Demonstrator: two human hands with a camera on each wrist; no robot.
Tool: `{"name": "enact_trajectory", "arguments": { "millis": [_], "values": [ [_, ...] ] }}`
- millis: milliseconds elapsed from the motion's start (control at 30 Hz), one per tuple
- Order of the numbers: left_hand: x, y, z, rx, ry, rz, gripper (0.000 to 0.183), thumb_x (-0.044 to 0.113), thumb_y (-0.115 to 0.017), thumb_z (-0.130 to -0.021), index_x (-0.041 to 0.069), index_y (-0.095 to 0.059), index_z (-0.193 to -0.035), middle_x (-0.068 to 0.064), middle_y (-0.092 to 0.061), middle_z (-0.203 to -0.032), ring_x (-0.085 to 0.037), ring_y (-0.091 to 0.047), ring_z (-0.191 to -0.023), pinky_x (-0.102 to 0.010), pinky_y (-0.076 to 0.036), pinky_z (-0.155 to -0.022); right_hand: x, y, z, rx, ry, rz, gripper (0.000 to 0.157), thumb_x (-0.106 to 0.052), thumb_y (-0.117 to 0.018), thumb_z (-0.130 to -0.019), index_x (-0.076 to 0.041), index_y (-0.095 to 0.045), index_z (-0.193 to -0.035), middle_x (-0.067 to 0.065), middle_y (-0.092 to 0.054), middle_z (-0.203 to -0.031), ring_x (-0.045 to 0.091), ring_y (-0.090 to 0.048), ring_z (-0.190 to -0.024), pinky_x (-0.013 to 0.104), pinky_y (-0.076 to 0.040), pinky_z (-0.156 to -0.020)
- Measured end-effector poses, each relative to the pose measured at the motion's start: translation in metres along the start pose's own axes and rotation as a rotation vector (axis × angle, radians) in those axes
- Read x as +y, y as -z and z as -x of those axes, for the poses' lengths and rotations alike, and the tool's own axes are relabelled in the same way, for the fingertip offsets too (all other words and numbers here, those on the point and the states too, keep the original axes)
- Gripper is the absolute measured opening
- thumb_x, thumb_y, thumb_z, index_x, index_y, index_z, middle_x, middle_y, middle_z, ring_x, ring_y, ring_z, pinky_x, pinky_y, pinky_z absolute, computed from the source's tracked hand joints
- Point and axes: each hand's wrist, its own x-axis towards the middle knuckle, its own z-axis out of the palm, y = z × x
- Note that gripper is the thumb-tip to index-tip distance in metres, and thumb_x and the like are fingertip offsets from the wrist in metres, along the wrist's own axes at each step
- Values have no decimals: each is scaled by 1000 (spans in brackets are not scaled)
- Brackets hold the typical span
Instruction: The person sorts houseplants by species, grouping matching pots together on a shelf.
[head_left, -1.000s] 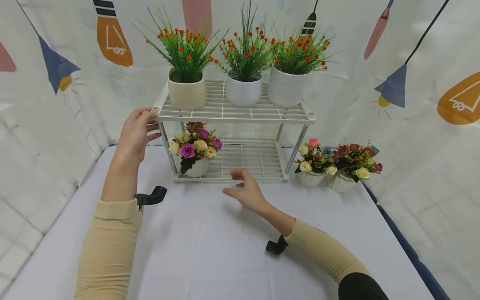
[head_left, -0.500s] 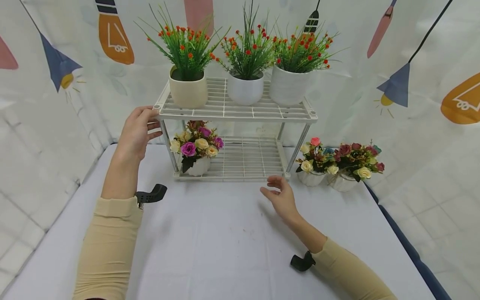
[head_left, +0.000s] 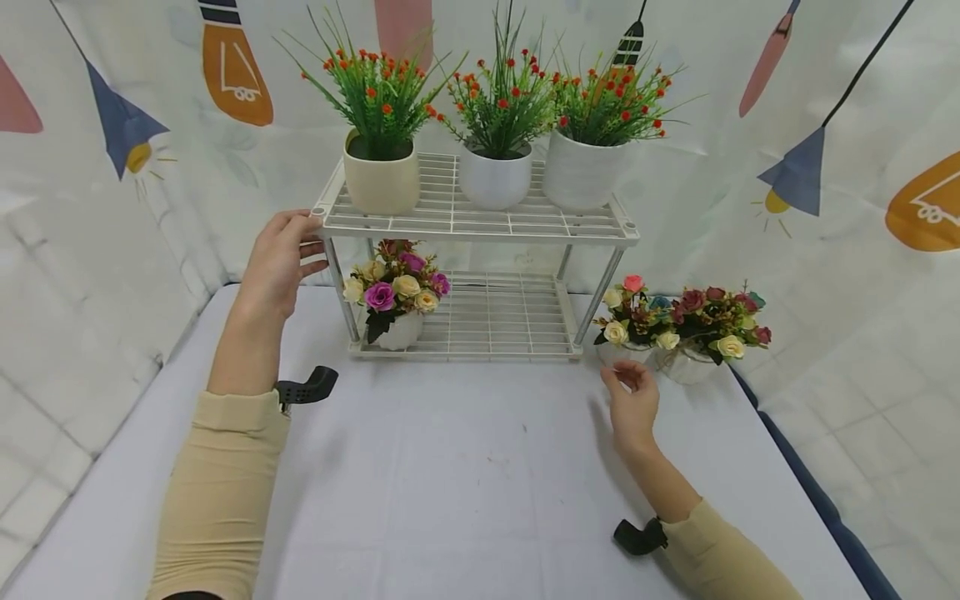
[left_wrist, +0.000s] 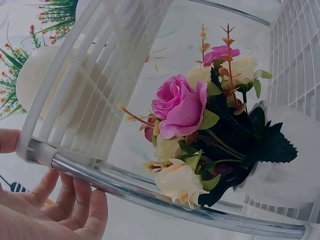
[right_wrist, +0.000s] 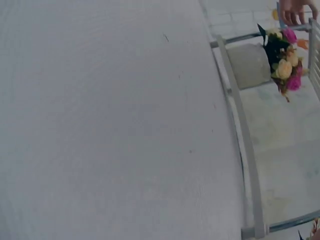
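Note:
A white two-tier wire rack (head_left: 480,223) stands at the back of the white table (head_left: 450,483). My left hand (head_left: 281,258) grips its top left corner, thumb above and fingers (left_wrist: 75,210) curled under the rail beside the metal post (left_wrist: 150,195). A small white pot of mixed roses (head_left: 393,296) sits on the lower shelf's left end, filling the left wrist view (left_wrist: 185,107). My right hand (head_left: 632,400) hovers over the table with relaxed fingers and holds nothing. It is just in front of a second rose pot (head_left: 626,321) standing right of the rack.
Three pots of green sprigs with red buds (head_left: 495,158) line the top shelf. A third rose pot (head_left: 708,329) stands at the far right. The table's dark right edge (head_left: 817,492) is close. A patterned curtain (head_left: 825,250) surrounds the table.
My right hand has swept to the right across the table, from in front of the rack's middle to the rose pot beside its right leg. The left hand has kept its hold.

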Motion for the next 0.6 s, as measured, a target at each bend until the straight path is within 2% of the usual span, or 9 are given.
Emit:
{"name": "enact_trajectory", "arguments": {
  "millis": [167,333,467,600],
  "values": [
    [-1,0,0,6,-6,4,42,43,-51,-107,14,-46,-137,-1,-51,-122,-18,-51,-111,-44,-39,-103,4,19,-12,129,-12,-14,28,-6,-68,-98,-2,-48,-116,9,-50,-116,10,-51,-99,15,-43,-71],
    [-3,0,0,1,-10,11,40,42,-50,-107,15,-47,-136,-1,-51,-121,-18,-50,-111,-45,-38,-103,9,37,-28,245,-73,-13,35,-11,-70,-97,-9,-42,-119,0,-42,-117,12,-45,-105,19,-42,-79],
    [-3,1,0,0,-12,17,41,41,-50,-107,14,-47,-137,-1,-51,-121,-18,-50,-111,-44,-38,-103,13,49,-43,336,-109,26,49,-16,-73,-95,-8,-36,-127,-1,-35,-121,16,-37,-113,22,-35,-84],
    [-2,1,-1,-2,-16,21,41,41,-51,-107,13,-46,-137,-2,-51,-121,-18,-51,-110,-43,-39,-101,17,59,-57,392,-170,16,68,-20,-78,-91,-11,-28,-136,1,-28,-130,17,-29,-118,25,-32,-87]
  ]
}}
